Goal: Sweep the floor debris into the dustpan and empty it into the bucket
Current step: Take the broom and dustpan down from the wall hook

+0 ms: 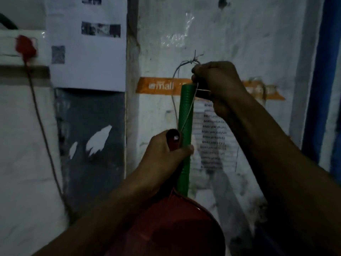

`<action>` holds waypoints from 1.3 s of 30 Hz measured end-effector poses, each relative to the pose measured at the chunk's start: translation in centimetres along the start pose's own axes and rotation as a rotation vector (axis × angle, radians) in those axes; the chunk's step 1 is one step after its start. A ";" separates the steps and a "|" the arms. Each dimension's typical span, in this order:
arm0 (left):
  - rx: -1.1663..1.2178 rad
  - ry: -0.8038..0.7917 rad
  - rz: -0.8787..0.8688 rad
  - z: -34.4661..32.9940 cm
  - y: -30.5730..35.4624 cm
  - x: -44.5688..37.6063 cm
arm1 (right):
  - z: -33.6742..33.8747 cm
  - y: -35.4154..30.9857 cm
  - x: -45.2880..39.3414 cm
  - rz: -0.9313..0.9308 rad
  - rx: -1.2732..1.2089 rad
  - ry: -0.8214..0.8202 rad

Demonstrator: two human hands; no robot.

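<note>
Red and smooth, the plastic dustpan (177, 224) fills the bottom of the view below the green handle (185, 126); its rounded pan is in deep shadow, so whether anything lies in it cannot be told. Its narrow red grip rises up alongside the green handle, and the left hand (162, 156) is curled round both together, thumb pressed against the green tube. That handle is a straight ribbed plastic tube, standing almost upright against the wall (230, 43). A thin pale string (175, 100) loops from the handle's upper part up to a knot of twisted wire above its top end. The right hand (217, 84), just right of the handle's tip, has its fingers bunched and pinches the string near that knot.

Behind the handle the wall is rough, whitewashed and scuffed with dark marks. An orange strip (158, 86) with white lettering crosses the wall level with the handle's top, and a printed sheet (215, 139) with lines of small text hangs to the handle's right. Left of the handle are a white paper notice (86, 52) with blurred pictures, a grey patch of peeled paint under it, and farther left a red plug (25, 47) with a thin cord hanging down. Far right of the handle runs a blue upright edge (321, 89).
</note>
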State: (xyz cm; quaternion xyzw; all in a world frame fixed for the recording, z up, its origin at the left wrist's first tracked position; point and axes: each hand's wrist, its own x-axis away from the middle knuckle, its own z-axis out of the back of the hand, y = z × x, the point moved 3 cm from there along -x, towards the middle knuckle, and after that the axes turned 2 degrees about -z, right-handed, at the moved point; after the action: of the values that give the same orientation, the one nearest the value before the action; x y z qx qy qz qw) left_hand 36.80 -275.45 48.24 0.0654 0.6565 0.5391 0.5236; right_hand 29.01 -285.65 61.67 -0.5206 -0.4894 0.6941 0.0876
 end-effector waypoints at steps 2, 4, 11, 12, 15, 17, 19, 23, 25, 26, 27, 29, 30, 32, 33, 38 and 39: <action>-0.082 0.065 0.042 0.4 -2.0 2.9 | -0.8 1.5 2.0 -0.131 -0.087 -0.101; -0.138 0.116 0.076 0.6 -3.6 5.8 | -1.4 2.9 3.9 -0.275 -0.151 -0.232; -0.377 0.286 0.219 -0.1 -6.6 18.2 | -3.2 6.9 13.2 -0.617 -0.153 -0.649; -0.400 0.318 0.249 -0.4 -6.9 20.4 | -3.5 7.3 15.0 -0.626 -0.144 -0.701; -0.484 0.410 0.312 -1.0 -8.1 26.9 | -4.4 8.3 20.3 -0.598 -0.092 -0.875; -0.514 0.466 0.374 -1.5 -8.4 31.3 | -5.2 8.4 23.7 -0.558 -0.014 -0.996; -0.548 0.519 0.411 -1.9 -8.2 35.2 | -6.2 8.0 26.8 -0.516 0.060 -1.120; -0.577 0.639 0.475 -2.3 -6.7 41.8 | -7.8 6.5 32.4 -0.466 0.165 -1.294; -0.585 0.680 0.490 -2.1 -6.0 44.5 | -8.7 5.9 34.8 -0.469 0.143 -1.346; -0.585 0.708 0.495 -1.9 -5.7 45.8 | -9.2 5.6 35.9 -0.467 0.126 -1.352; -0.586 0.742 0.501 -1.6 -5.3 47.1 | -9.7 5.3 37.0 -0.462 0.106 -1.351; -0.603 0.797 0.528 -0.7 -4.6 49.6 | -10.8 4.4 38.9 -0.451 0.049 -1.336; -0.620 0.808 0.544 -0.1 -4.2 50.9 | -11.3 4.0 39.8 -0.456 0.017 -1.322; -0.659 0.814 0.563 1.2 -3.3 53.4 | -12.5 3.4 41.9 -0.497 -0.048 -1.286; -0.674 0.821 0.569 1.8 -2.7 54.6 | -13.2 3.0 43.0 -0.517 -0.074 -1.269; -0.720 0.810 0.631 4.9 -0.5 61.0 | -16.8 1.0 49.5 -0.531 -0.069 -1.273; -0.727 0.827 0.654 5.5 -0.3 62.3 | -17.5 0.6 50.8 -0.540 -0.067 -1.272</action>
State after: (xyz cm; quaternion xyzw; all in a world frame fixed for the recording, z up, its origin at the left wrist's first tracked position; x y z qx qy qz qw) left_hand 13.55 -231.58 10.28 -0.1327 0.5255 0.8400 0.0242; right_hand 20.93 -243.63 29.22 0.1255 -0.5795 0.8028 -0.0629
